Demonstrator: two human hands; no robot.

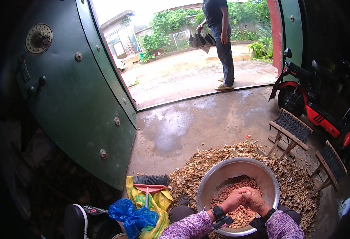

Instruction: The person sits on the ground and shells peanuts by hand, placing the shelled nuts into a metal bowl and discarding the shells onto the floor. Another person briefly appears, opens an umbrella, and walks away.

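Observation:
A wide metal basin stands low in front of me, tilted slightly in view. Reddish-brown peanut kernels lie inside it, and a paler tan heap of peanuts shows at its near side. Over the basin's middle, my left hand and my right hand meet with their fingertips drawn together. Both hands look closed; anything pinched between the fingers is too small or hidden to make out. Dark bands circle both wrists, below purple patterned sleeves.
Broken peanut shells pile around the basin. Left of it lie a broom, a yellow sack and blue plastic bags. Folding stools and a red-black scooter stand right. A person holding dark bags stands in the doorway beside a green door.

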